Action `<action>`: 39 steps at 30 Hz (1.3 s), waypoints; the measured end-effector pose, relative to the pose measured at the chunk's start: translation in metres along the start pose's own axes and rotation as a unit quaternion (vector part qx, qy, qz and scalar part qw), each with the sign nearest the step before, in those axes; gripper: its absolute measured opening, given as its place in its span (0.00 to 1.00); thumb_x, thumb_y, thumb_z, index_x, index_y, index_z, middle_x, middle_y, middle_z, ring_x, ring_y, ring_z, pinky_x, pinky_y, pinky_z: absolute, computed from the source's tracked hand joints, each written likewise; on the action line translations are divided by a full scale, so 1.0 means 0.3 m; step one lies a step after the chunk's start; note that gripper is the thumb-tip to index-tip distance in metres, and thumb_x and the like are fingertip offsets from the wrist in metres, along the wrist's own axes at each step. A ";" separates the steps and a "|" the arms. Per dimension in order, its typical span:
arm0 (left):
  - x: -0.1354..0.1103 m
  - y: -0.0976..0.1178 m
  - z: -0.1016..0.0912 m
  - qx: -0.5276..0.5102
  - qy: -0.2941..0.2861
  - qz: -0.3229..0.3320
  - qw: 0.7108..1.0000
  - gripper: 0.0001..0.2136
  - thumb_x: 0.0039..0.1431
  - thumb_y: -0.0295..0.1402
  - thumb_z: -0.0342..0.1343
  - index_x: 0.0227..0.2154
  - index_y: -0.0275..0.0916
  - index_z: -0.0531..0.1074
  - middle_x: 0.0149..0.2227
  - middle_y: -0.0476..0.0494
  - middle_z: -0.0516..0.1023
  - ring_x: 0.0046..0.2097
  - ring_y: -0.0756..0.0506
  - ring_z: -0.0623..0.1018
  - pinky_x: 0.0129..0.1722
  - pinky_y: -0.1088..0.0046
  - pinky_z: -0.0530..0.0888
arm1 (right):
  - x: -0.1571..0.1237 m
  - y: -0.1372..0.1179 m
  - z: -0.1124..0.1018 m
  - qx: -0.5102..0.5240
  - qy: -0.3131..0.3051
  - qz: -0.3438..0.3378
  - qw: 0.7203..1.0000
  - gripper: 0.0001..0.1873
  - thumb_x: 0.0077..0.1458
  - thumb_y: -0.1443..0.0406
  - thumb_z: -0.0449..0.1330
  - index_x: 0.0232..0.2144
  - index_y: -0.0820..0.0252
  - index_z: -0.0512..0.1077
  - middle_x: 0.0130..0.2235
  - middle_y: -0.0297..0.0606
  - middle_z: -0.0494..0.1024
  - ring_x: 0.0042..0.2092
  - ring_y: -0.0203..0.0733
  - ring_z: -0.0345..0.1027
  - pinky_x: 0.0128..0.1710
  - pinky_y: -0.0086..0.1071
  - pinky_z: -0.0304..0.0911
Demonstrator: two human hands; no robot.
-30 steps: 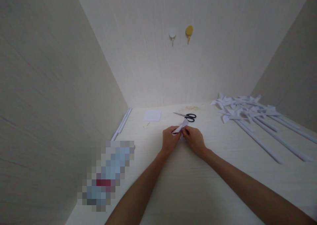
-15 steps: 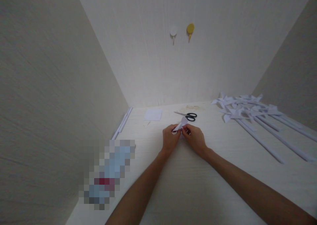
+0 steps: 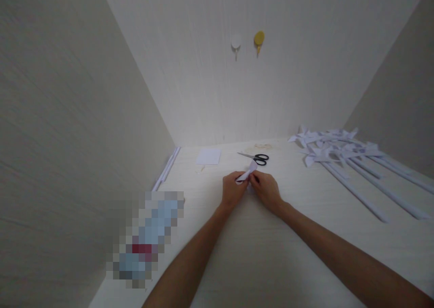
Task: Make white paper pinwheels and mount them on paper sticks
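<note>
A small folded piece of white paper point(image 3: 248, 171) sits between both my hands at the middle of the pale table point(image 3: 257, 253). My left hand point(image 3: 232, 189) pinches its left side with curled fingers. My right hand point(image 3: 266, 191) grips its right side, fingers closed. One pointed flap sticks up above my fingertips. Black-handled scissors point(image 3: 257, 157) lie just beyond the hands, apart from them.
A flat white paper square point(image 3: 208, 156) lies at the back left. Several white paper pinwheels on long sticks point(image 3: 342, 156) lie at the right. White strips point(image 3: 167, 168) rest along the left wall. Two hooks, white point(image 3: 236, 43) and yellow point(image 3: 259, 39), hang on the back wall.
Both hands stay on the folded paper with only small finger movements; the view shifted slightly.
</note>
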State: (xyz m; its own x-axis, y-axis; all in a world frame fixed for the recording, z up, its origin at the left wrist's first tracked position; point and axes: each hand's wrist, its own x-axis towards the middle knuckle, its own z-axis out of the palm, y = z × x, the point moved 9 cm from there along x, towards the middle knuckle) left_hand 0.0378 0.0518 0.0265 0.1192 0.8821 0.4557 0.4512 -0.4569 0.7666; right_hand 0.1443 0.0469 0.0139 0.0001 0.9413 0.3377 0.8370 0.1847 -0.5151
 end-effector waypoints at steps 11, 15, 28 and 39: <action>0.003 -0.006 -0.024 -0.003 0.039 -0.017 0.999 0.08 0.45 0.23 0.54 0.30 0.32 0.74 0.31 0.43 0.77 0.33 0.48 0.75 0.35 0.74 0.70 | 0.003 0.008 -0.006 0.071 0.026 0.007 0.997 0.10 0.50 0.60 0.51 0.24 0.59 0.67 0.24 0.35 0.73 0.25 0.35 0.63 0.24 0.26 0.50; 0.003 -0.006 -0.024 -0.004 0.037 -0.019 0.999 0.08 0.44 0.22 0.54 0.30 0.32 0.74 0.30 0.43 0.77 0.33 0.48 0.75 0.35 0.74 0.70 | 0.000 0.006 -0.008 0.057 0.030 0.005 0.998 0.10 0.50 0.62 0.51 0.22 0.59 0.67 0.23 0.34 0.72 0.24 0.35 0.62 0.24 0.26 0.49; 0.002 -0.003 -0.008 -0.004 0.013 -0.003 1.000 0.07 0.45 0.25 0.54 0.29 0.33 0.75 0.28 0.45 0.77 0.31 0.49 0.75 0.34 0.75 0.70 | -0.002 -0.007 -0.008 0.010 -0.001 0.009 1.000 0.13 0.52 0.64 0.47 0.19 0.61 0.64 0.21 0.36 0.70 0.23 0.34 0.57 0.22 0.27 0.43; 0.004 -0.011 -0.009 -0.019 0.016 -0.009 1.000 0.08 0.46 0.25 0.53 0.30 0.32 0.74 0.29 0.43 0.77 0.32 0.48 0.75 0.33 0.75 0.70 | 0.001 0.001 -0.005 0.031 0.009 0.009 0.999 0.14 0.54 0.61 0.46 0.23 0.59 0.67 0.24 0.36 0.73 0.25 0.36 0.62 0.24 0.27 0.47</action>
State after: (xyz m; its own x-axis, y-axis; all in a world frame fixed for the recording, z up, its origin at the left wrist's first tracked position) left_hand 0.0341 0.0541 0.0257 0.0831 0.8863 0.4556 0.4181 -0.4460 0.7914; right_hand 0.1452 0.0467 0.0150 0.0248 0.9393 0.3423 0.8012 0.1861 -0.5688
